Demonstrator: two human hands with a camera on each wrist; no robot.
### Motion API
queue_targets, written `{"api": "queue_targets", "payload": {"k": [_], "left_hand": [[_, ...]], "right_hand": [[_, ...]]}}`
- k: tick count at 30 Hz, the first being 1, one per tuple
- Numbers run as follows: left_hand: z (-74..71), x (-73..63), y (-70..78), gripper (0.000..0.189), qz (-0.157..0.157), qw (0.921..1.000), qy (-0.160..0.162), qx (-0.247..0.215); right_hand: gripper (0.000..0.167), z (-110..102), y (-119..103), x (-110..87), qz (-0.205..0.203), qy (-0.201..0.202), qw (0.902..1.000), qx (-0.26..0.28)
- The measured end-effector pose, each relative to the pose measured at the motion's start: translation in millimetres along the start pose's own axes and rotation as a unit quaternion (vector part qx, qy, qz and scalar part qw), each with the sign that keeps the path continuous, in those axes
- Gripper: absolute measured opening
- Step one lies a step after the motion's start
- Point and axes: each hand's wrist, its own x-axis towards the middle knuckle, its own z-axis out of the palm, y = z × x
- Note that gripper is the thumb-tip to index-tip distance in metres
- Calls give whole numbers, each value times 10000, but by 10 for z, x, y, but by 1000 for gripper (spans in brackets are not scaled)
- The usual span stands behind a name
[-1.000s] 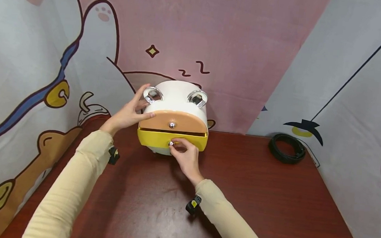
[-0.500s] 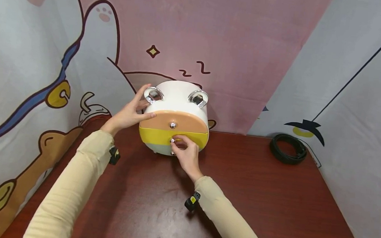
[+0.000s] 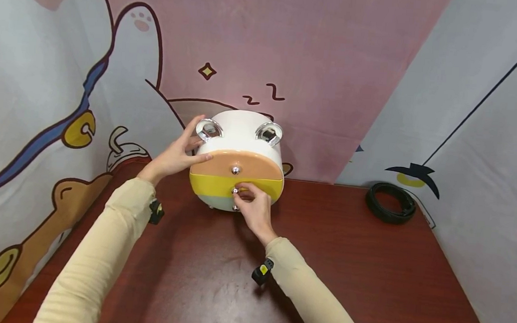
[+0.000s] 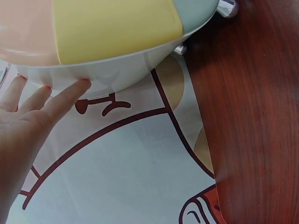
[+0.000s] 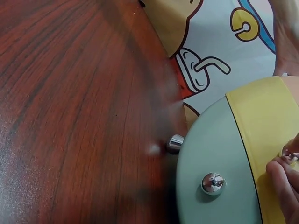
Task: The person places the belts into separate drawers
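A small rounded storage box (image 3: 240, 142) with a white shell and two silver eye-like rings stands on the table against the backdrop. Its front has an orange drawer (image 3: 213, 164), a yellow drawer (image 3: 207, 184) and a pale green drawer (image 3: 212, 202), all flush. My right hand (image 3: 257, 211) pinches the silver drawer knob (image 5: 288, 154) of the yellow one between thumb and fingers. Spread along the box's left side, my left hand (image 3: 175, 153) rests its extended fingers (image 4: 65, 99) on the white shell, its thumb at the edge of the orange front.
A coiled black belt (image 3: 390, 203) lies at the back right of the reddish-brown wooden table (image 3: 350, 268). Cartoon-printed cloth (image 3: 309, 75) hangs behind and at both sides. Short silver feet (image 5: 175, 143) hold the box up.
The yellow drawer, sticking out a little with a dark gap above it one second ago, has slid in flush, pushed by my right hand at its knob. My left hand has stayed in place.
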Motion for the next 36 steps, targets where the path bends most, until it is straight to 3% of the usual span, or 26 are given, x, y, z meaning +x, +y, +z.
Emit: {"api": "queue_targets", "payload": {"k": [17,31,36], "left_hand": [[-12,1,-45,94,110,9999,1,-113],[-20,4,-42,94,16,10000,18,-77],[-17,93,-247,95,122,9999,78,-43]], "right_hand": [[16,-87,-15,68,-19,-331,9992,-233],[17,-84,-10,66,138,-501,9986,-33],[27,-151,-64,5,29,-840,9963,171]]}}
